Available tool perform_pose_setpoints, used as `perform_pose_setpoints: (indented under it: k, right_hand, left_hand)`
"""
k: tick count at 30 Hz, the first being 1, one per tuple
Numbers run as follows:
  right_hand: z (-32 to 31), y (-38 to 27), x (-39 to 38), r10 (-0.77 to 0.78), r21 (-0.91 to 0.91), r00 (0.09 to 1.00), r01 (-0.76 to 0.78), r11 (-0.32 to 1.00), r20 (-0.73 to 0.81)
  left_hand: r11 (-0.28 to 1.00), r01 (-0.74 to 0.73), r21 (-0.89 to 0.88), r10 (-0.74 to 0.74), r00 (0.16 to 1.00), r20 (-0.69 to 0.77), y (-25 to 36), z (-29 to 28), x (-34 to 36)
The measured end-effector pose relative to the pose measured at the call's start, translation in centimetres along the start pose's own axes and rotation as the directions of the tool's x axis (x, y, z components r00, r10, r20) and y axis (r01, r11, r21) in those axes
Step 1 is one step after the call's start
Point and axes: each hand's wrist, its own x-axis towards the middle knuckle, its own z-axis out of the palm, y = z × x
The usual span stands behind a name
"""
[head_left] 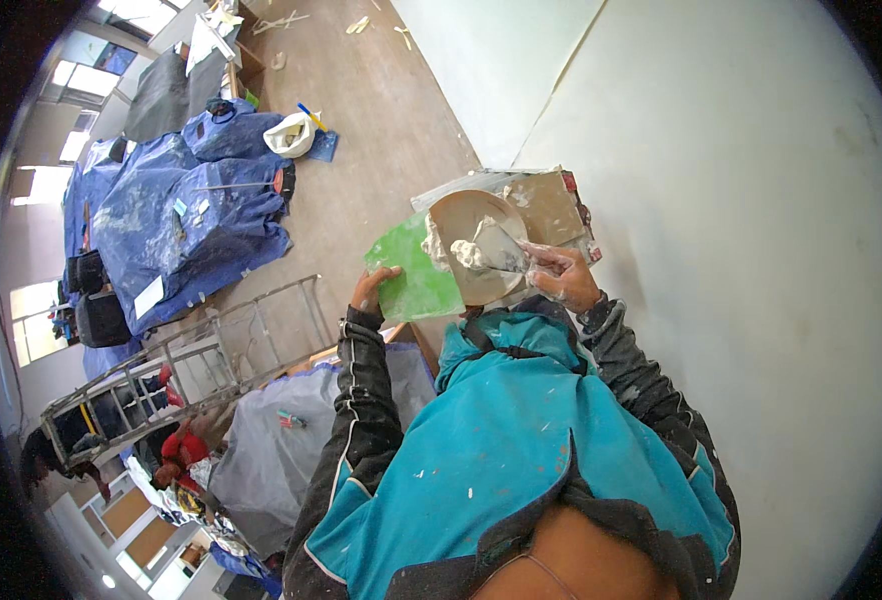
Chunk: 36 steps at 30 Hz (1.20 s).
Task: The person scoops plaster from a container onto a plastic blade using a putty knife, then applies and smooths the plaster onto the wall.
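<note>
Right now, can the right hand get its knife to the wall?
Probably yes: the right hand holds the knife over the plate, and the wall stands just beside it, nothing between.

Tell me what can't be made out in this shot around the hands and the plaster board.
Head view:
- Left hand: only the fingers over the green board edge show; the grip underneath is hidden by the board.
- Putty knife: its handle is covered by the right hand.
- Round plate: its lower edge is hidden behind the teal jacket.
- Ladder: its left end is lost in the dark fisheye rim.
</note>
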Motion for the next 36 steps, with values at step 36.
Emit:
perform_pose_setpoints:
  k: [36]
  right_hand:
    - [2.9,-2.0,0.0,-0.52,-0.859,0.852,0.311,0.406,0.063]
  left_hand:
    - [0.695,-0.674,0.249,0.696,0.718,0.002,-2.8,7.0,0.3]
